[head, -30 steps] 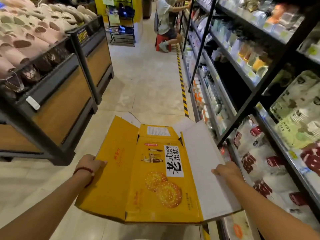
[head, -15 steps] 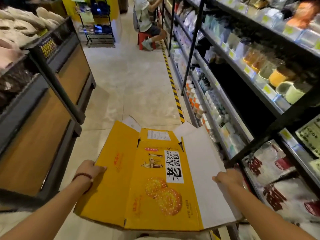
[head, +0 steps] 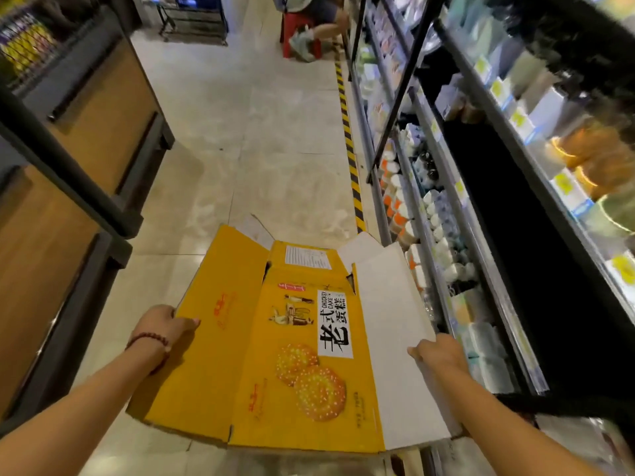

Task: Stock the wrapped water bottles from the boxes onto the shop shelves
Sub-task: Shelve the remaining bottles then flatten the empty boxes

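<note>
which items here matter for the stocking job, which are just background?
Job:
- flattened yellow cake box, gripped at its edges by left hand and right hand
- shop shelves on the right

Background:
- wooden display stand
- red stool
- striped floor tape

The yellow box (head: 295,355) I'm carrying says "CHICKEN CAKE" beside big Chinese characters; other print's too blurry.
</note>
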Motion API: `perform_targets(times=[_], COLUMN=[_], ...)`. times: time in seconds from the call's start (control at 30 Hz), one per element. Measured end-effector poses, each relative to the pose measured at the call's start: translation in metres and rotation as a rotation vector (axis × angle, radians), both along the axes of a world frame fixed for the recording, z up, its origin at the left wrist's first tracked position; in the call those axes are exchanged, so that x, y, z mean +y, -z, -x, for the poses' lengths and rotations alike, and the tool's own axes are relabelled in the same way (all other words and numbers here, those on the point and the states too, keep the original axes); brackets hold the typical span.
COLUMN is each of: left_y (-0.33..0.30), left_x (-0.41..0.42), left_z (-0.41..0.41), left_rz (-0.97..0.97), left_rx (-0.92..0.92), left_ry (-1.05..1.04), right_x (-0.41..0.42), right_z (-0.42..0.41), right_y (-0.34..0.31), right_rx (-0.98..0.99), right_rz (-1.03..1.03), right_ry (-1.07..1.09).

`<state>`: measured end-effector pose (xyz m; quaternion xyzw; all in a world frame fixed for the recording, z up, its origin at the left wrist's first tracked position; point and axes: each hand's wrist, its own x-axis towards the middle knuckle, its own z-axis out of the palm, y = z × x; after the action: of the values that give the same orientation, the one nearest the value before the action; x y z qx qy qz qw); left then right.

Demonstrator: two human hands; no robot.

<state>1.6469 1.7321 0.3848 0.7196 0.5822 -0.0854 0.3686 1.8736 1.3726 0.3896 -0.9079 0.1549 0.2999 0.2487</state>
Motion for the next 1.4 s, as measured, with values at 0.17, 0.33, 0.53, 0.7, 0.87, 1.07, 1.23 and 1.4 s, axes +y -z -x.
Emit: perform_targets(times=[0.17, 0.33, 0.53, 0.7, 0.87, 1.07, 1.23, 1.4], left_y=[0.024, 0.083, 0.222, 0.332, 0.401, 0.471, 0.525, 0.574], left_x=[0.031, 0.067, 0.080, 0.065, 0.045, 0.061, 0.087, 0.109], left_z=[-0.066, -0.114, -0.142, -0.130, -0.100, -0.118, -0.151, -0.162], left_rz=[0.017, -0.035, -0.043, 0.074, 0.177, 0.135, 0.077, 0.073], left_rx=[-0.026, -0.034, 0.033, 0.138, 0.206, 0.227, 0.187, 0.223], left_ry=[-0.031, -0.038, -0.061, -0.104, -0.179, -0.151, -0.085, -0.063], right_x=[0.038, 0.075, 0.105, 0.106, 0.096, 0.109, 0.135, 0.139], right_z=[-0.070, -0.114, -0.144, -0.132, -0.093, -0.103, -0.135, -0.150], right_y=[0.025, 0.092, 0.220, 0.320, 0.393, 0.471, 0.538, 0.594], right_rx=[-0.026, -0.055, -0.007, 0.124, 0.191, 0.109, 0.047, 0.003], right_rz=[0.016, -0.002, 0.036, 0.222, 0.239, 0.145, 0.070, 0.044], right_ry=[-0.014, 0.026, -0.047, -0.119, 0.021, 0.043, -0.017, -0.025])
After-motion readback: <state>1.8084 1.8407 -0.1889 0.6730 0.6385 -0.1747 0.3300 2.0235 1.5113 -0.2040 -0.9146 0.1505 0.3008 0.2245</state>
